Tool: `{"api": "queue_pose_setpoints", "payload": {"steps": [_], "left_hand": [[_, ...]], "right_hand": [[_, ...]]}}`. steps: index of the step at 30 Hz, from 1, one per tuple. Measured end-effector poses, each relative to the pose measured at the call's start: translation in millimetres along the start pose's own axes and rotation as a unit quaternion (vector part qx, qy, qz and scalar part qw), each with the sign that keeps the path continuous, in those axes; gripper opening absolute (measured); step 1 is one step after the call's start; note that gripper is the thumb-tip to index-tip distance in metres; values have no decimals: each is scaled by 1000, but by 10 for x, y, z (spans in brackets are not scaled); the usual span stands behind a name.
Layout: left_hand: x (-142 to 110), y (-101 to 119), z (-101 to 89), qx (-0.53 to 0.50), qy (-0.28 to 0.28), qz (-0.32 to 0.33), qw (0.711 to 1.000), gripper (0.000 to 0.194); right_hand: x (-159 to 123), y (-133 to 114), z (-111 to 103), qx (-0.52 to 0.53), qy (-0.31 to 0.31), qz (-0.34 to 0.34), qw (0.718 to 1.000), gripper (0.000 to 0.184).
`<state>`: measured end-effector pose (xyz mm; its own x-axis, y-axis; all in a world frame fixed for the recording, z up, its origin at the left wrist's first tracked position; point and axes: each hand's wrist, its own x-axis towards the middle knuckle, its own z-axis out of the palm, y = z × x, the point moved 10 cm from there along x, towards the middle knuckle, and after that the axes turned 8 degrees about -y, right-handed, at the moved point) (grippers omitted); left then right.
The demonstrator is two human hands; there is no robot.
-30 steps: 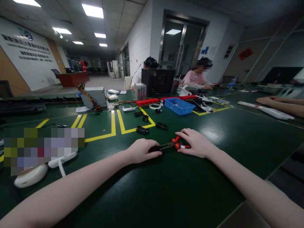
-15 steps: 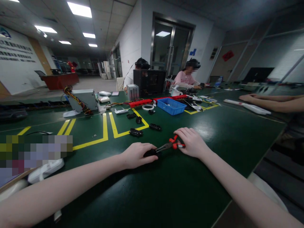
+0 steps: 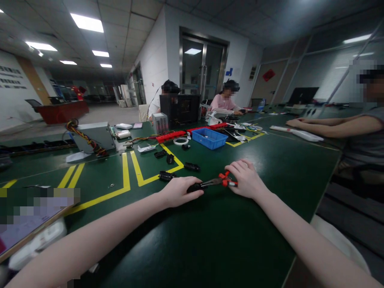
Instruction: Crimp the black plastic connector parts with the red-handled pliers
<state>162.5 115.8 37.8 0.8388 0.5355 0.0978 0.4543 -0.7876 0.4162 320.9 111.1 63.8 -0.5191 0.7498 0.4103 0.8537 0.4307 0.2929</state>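
Note:
My left hand point(image 3: 181, 191) is closed around a small black part point(image 3: 195, 187), mostly hidden by the fingers. In my right hand point(image 3: 247, 179) are red-handled needle-nose pliers point(image 3: 216, 181), their handles gripped between fingers and thumb. The long jaws point left and reach the end of the black part. Whether the tips clamp it I cannot tell. Just beyond my left hand lie several black plastic pieces, among them one beside the wrist point(image 3: 167, 175) and another farther right point(image 3: 192, 166).
A blue bin point(image 3: 209, 138) stands beyond my hands, with a red strip point(image 3: 171, 137) and a white ring point(image 3: 181, 141) to its left. A power supply with cables point(image 3: 93, 138) sits at the left. A person's forearms point(image 3: 318, 126) rest at the right.
The camera view has turned slightly right, bringing more of the person at the right into view. Both hands keep their holds on the black part and the pliers.

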Motion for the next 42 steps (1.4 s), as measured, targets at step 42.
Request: {"api": "queue_pose_setpoints", "payload": {"steps": [42], "left_hand": [[33, -74, 159, 23, 9, -8, 1000, 44]], "right_hand": [[-110, 8, 123, 89, -99, 34, 990, 28]]}}
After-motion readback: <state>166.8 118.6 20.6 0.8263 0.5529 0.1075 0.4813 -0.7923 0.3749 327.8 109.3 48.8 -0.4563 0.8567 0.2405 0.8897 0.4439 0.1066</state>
